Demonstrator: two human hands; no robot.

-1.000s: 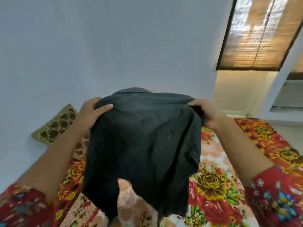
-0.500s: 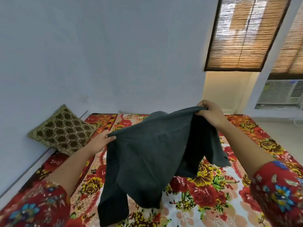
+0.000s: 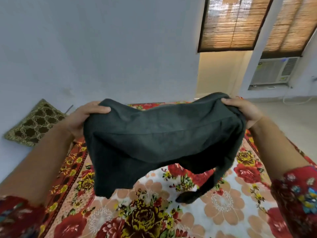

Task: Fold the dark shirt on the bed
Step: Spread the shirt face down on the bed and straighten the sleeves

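Soft dark grey-green cotton shirt [image 3: 161, 140] hung mid-air at centre above the red floral-print bed [image 3: 223, 203]; left hand [image 3: 85, 117] at 9 o'clock, right hand [image 3: 243, 110] at 3 o'clock, both gripped its bunched upper edge.

Left hand [image 3: 82, 118], right hand [image 3: 244, 111] aloft, apart.

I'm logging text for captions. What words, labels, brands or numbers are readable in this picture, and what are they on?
No text can be read here.
air conditioner: a small sticker near its lower right corner, too small and blurred to read.
dark shirt, gripped by the left hand and the right hand: no tag or print shows.
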